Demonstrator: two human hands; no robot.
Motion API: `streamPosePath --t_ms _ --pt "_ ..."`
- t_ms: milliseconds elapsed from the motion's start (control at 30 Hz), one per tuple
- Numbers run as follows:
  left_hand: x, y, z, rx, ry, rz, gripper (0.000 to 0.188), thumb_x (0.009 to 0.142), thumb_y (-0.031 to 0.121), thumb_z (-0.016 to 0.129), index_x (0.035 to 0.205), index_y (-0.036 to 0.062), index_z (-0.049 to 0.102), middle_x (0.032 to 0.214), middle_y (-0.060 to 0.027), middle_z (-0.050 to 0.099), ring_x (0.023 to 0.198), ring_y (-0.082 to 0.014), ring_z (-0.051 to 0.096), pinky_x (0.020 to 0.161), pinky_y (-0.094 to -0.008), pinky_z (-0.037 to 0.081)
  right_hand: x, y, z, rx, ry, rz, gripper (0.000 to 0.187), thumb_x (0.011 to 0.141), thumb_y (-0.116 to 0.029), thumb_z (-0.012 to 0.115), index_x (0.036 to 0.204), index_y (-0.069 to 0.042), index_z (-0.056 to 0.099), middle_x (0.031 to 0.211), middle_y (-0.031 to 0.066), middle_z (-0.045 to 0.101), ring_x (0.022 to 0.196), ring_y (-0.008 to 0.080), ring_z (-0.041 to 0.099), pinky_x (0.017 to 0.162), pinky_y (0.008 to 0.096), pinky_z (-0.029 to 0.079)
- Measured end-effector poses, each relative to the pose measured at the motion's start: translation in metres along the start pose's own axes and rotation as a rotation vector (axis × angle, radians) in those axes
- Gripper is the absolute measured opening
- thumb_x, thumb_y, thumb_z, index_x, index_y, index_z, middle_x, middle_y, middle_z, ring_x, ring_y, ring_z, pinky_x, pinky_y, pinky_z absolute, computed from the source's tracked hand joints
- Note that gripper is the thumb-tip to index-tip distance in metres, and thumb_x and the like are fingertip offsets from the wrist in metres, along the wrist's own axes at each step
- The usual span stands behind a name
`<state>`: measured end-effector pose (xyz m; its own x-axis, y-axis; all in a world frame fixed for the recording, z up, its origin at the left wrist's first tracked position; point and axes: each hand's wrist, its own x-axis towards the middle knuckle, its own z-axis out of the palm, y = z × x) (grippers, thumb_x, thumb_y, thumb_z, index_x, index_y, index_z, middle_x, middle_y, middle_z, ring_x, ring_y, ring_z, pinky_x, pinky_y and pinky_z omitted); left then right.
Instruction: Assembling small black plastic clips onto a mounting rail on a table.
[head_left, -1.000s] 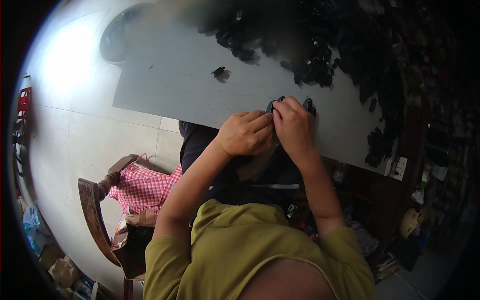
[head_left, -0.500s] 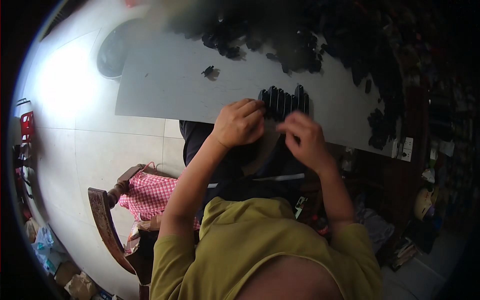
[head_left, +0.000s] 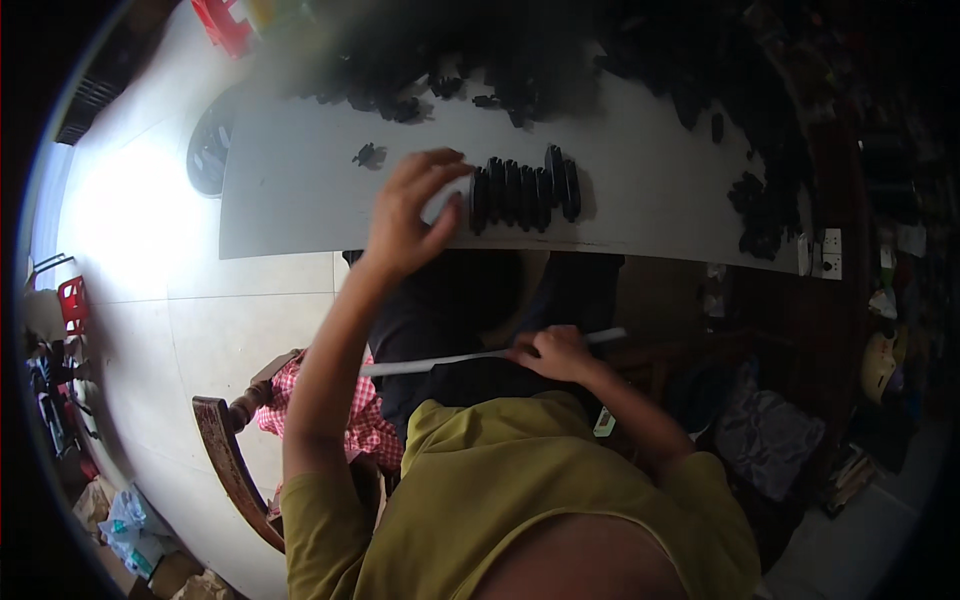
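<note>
A row of several narrow black pieces (head_left: 512,195) stands side by side near the front edge of the grey table (head_left: 300,215); two at its right end sit slightly farther back. My left hand (head_left: 412,215) hovers at the left end of the row, thumb apart from its stretched, slightly blurred fingers. Its fingertips are close to the leftmost piece; contact cannot be made out. Down at my lap, my right hand (head_left: 556,352) is closed on a long white strip (head_left: 430,364) that lies across my thighs. A small black part (head_left: 368,156) lies alone beyond my left hand.
Heaps of black parts (head_left: 390,100) cover the far side of the table, with another pile (head_left: 758,215) at the right. A wooden chair (head_left: 230,460) with a pink checked cloth (head_left: 370,425) stands at my left. A wall socket (head_left: 832,254) is at the right.
My right hand has gone from the row of black pieces down to the white strip on my lap. My left hand has shifted left and its fingers have spread. The view has moved slightly.
</note>
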<state>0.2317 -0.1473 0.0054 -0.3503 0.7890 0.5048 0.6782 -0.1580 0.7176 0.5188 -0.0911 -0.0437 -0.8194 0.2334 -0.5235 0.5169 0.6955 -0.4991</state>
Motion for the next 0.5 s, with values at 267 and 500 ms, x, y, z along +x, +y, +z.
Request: streamPosePath --t_ms 267,500 --pt "0.023 -0.013 -0.014 -0.014 0.260 -0.154 0.025 0.081 0.000 0.054 0.102 0.0045 0.067 0.104 -0.0125 0.066 0.095 -0.0288 0.064 0.082 -0.0350 0.049 -0.091 0.046 -0.065 0.630 -0.021 -0.096 0.039 0.083 -0.043 0.069 0.084 -0.004 0.065 0.060 0.0016 0.054 0.053 0.0116 0.052 0.051 0.0257 0.040" --pt "0.026 0.033 0.086 0.531 -0.336 0.020 0.067 0.081 0.045 0.065 0.139 0.0198 0.045 0.147 -0.0107 0.037 0.138 -0.0320 0.030 0.109 -0.0547 0.027 -0.104 0.005 -0.078 1.331 0.330 -0.129 0.035 0.100 -0.031 0.044 0.116 0.001 0.046 0.065 0.0021 0.048 0.051 0.0051 0.042 0.048 0.0206 0.039"
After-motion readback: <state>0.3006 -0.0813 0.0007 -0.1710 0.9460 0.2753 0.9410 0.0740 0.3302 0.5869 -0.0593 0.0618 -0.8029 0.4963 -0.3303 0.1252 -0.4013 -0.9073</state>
